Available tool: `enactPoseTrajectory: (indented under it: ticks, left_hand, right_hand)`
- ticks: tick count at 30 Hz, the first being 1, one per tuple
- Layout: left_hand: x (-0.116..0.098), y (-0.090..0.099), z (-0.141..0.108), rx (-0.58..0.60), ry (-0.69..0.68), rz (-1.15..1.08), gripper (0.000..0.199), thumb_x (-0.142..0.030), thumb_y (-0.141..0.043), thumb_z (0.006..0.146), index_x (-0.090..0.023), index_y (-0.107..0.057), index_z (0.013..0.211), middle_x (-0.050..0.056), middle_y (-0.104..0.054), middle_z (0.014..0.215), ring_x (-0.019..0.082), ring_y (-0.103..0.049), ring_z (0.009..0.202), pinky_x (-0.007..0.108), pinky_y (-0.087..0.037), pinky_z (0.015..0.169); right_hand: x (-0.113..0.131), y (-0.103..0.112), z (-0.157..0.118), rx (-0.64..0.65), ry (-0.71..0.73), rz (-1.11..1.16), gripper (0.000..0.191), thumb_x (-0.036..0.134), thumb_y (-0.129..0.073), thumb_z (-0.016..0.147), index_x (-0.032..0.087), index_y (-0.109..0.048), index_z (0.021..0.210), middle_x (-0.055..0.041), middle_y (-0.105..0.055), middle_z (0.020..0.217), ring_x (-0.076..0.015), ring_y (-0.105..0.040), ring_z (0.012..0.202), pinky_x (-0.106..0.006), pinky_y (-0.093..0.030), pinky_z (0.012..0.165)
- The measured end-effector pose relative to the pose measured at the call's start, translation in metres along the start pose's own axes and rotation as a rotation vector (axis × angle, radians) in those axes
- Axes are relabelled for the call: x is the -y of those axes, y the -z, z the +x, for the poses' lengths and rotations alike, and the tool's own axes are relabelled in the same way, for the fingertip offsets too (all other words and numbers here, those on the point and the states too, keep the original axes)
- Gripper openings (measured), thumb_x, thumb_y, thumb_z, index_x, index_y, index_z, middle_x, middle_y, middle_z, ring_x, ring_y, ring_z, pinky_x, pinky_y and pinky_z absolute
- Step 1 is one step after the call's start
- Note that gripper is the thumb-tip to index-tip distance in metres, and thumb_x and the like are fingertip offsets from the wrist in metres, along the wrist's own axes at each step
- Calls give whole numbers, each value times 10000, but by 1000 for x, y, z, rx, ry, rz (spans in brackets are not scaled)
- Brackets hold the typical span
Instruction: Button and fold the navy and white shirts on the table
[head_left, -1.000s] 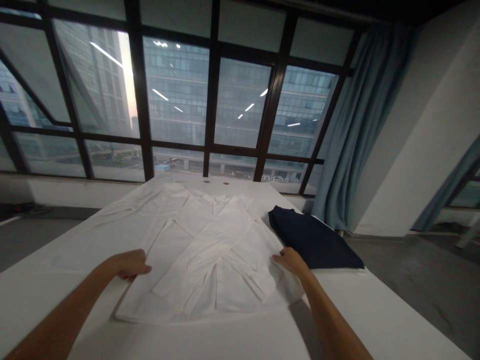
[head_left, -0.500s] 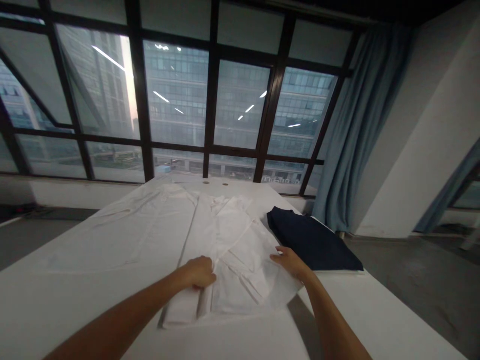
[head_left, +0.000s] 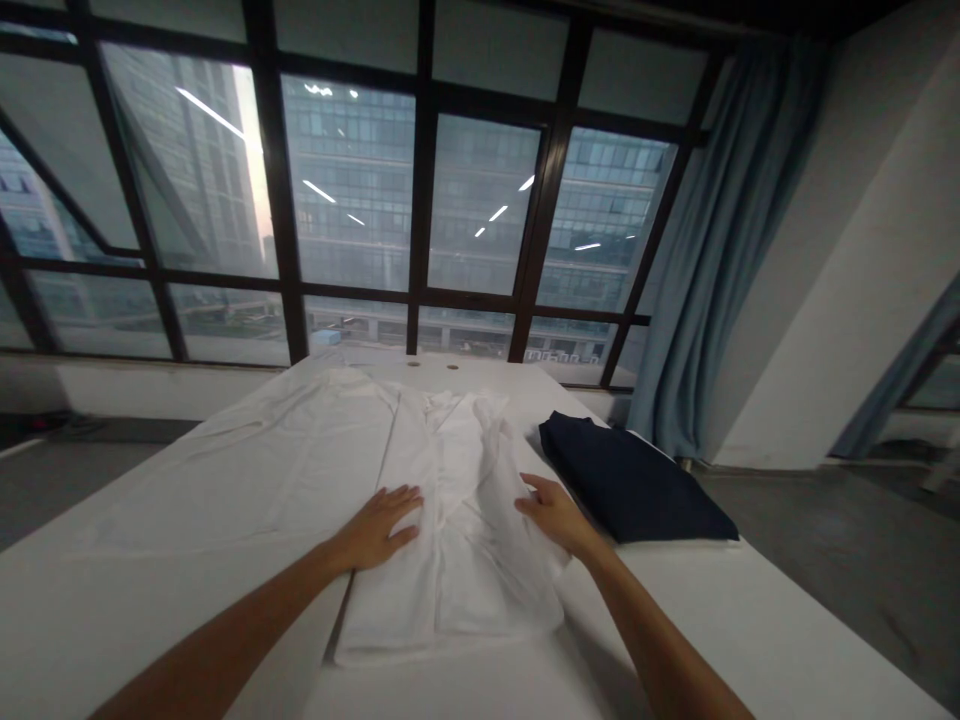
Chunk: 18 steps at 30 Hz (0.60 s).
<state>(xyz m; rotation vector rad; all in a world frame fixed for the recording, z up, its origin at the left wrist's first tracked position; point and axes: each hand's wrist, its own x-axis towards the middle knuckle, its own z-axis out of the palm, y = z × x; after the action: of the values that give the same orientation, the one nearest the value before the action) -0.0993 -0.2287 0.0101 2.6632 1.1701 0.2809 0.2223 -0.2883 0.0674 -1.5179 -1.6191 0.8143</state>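
A white shirt (head_left: 457,590) lies lengthwise in front of me, its collar toward the window and a long seam running down its middle. My left hand (head_left: 381,525) rests on its left part, fingers spread and flat on the cloth. At the right side, my right hand (head_left: 551,510) has its thumb and fingers closed on the shirt's edge, where the cloth is bunched and slightly raised. The palm side of this hand is hidden. Left of the shirt, more thin white cloth (head_left: 247,470) is spread out flat.
A folded dark navy garment (head_left: 637,480) lies on a thin board at the right edge of the white table (head_left: 697,620). Windows (head_left: 480,200) stand beyond the table's far end, with a blue curtain (head_left: 705,300) on the right. Grey floor (head_left: 840,530) shows at both sides.
My left hand has opened from a closed grip and now lies flat, a little farther left and up. My right hand has moved slightly left, and the shirt's right side has come inward.
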Motion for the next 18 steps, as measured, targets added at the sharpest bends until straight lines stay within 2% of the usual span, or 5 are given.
enactPoseTrajectory:
  ticks: [2,5,10,13,18]
  left_hand:
    - [2,-6,1,-16,-2,7,550,-533,-322,956,-279,-376,1440,37,-291,1546,214,-235,1431,457,-145,1169]
    - [4,-8,3,-47,-10,11,544,-540,-333,954,-292,-386,1435,33,-307,1538,213,-251,1426,455,-160,1168]
    - [10,-10,3,-102,-22,-5,522,-519,-363,952,-283,-427,1412,38,-361,1514,218,-311,1401,467,-200,1159]
    - [11,-10,3,-163,-67,-53,501,-505,-361,956,-268,-473,1382,48,-429,1475,209,-381,1361,432,-264,1143]
    - [12,-4,20,-189,-125,-20,409,-426,-416,941,-244,-591,1264,54,-555,1368,208,-479,1268,383,-371,1073]
  right_hand:
    - [25,-20,-1,61,84,-72,472,143,-498,741,135,-618,1197,-46,-726,814,-163,-643,621,-239,-473,559]
    - [53,-56,-5,125,210,-249,439,113,-481,719,153,-644,1124,-54,-730,888,-163,-653,676,-244,-486,632]
    - [59,-106,-12,207,163,-638,360,146,-531,730,130,-644,1072,-140,-708,1008,-252,-663,933,-317,-491,783]
    - [57,-112,-17,269,115,-704,296,186,-548,761,131,-648,1034,-159,-706,992,-268,-672,915,-326,-496,737]
    - [66,-98,-24,450,69,-594,278,401,-571,819,188,-678,963,-48,-713,742,-195,-673,708,-260,-470,632]
